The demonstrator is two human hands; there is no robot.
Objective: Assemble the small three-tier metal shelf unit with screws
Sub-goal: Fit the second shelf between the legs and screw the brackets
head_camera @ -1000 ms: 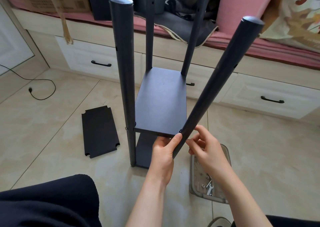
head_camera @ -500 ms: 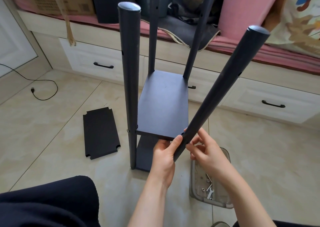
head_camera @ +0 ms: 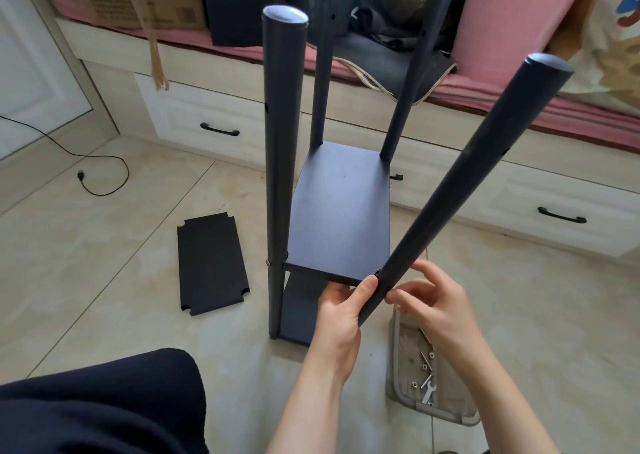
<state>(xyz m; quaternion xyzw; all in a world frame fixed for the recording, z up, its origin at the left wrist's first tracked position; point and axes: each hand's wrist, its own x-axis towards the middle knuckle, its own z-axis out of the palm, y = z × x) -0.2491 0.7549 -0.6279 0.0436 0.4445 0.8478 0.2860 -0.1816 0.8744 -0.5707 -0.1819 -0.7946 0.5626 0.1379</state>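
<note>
Centrally, dark metal shelf unit (head_camera: 341, 211) standing on tiled floor, left hand (head_camera: 341, 318) gripping its tilted near-right round pole (head_camera: 460, 190), right hand (head_camera: 436, 309) pinching at the pole, anything pinched hidden, lower tier mostly hidden, loose black shelf panel (head_camera: 211, 263) lying left.

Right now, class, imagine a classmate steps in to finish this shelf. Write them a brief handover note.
Left hand grips the near right post at the middle shelf. Right hand pinches at the same joint; whether it holds a screw is hidden.
Done: a lower shelf, the middle shelf and four posts stand together; near left joint shows a screw.
Left: fix this corner, then fit the loose shelf panel lying on the floor. Spare hardware and wrench sit in the tray.
</note>
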